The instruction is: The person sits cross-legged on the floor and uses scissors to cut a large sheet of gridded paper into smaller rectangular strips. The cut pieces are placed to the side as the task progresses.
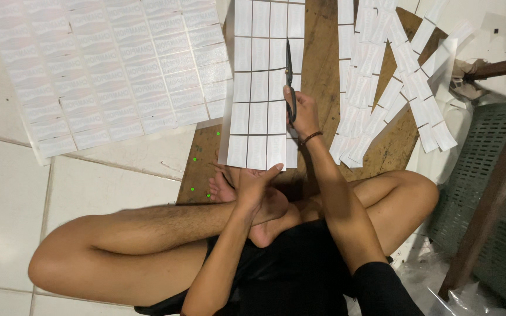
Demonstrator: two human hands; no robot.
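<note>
My left hand [253, 182] pinches the near edge of a long white sheet of label stickers [259, 88], holding it up over a brown board. My right hand [301, 111] grips black scissors [290, 76], whose blades point away from me and sit in a cut running along the sheet's right-hand column. A dark band circles my right wrist. My crossed bare legs lie below the sheet.
A big uncut sheet of labels [112, 70] lies on the white tiled floor at the left. Several cut label strips [393, 88] are piled on the brown board [323, 64] at the right. A grey-green crate [487, 187] and a dark wooden leg [493, 193] stand at far right.
</note>
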